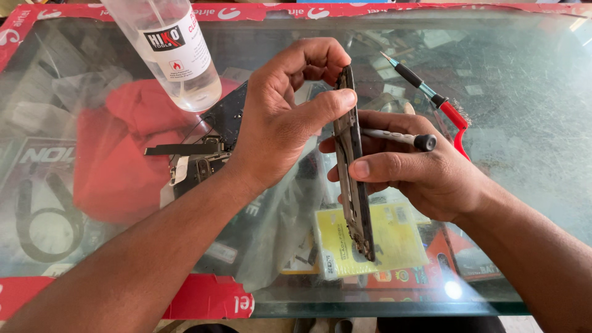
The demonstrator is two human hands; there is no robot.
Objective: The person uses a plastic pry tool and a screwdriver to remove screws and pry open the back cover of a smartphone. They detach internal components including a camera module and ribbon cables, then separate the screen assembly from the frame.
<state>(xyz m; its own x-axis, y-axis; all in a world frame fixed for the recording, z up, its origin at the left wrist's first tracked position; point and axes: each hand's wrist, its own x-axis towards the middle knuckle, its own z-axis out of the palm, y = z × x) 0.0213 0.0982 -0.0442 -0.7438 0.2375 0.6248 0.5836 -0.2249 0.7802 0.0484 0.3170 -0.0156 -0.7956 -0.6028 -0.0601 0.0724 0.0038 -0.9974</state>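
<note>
I hold an opened phone body [356,203] on edge, upright over a glass table top [530,123]. My left hand [280,117] pinches its upper end between thumb and curled fingers. My right hand [413,166] grips the middle of the phone from the right side, thumb pressed on its edge, and also carries a small screwdriver [401,138] with a white shaft and black cap tucked between the fingers.
A clear plastic bottle [176,52] of liquid stands at the back left. Loose phone parts and a flex strip [197,161] lie on the glass near my left wrist. A red-handled brush and a black-tipped tool [447,111] lie behind my right hand. Red cloth and packets show under the glass.
</note>
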